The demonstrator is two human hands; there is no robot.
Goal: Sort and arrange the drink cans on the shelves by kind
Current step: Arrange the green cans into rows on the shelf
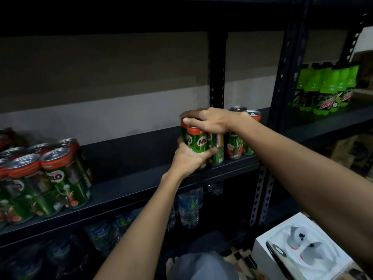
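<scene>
- "MILO" reads in white on the green can (196,141) held in the middle of the shelf.
- "MILO", partly cut off, shows on a green can (60,177) in the left group.
- "DEW" lettering stands on the far-right green bottles (328,93).

A dark metal shelf (129,190) runs across the view, carried by perforated uprights. On its left end stands a tight group of green Milo cans (40,178) with orange rims, all upright. Near the middle of the shelf stands a smaller cluster of Milo cans (203,146), and just beside it to the right two more cans (240,138) stand close to the upright post. A lower shelf (201,237) carries clear water bottles (188,207). A neighbouring shelf (331,122) on the right carries green soda bottles (325,89) standing in rows.
</scene>
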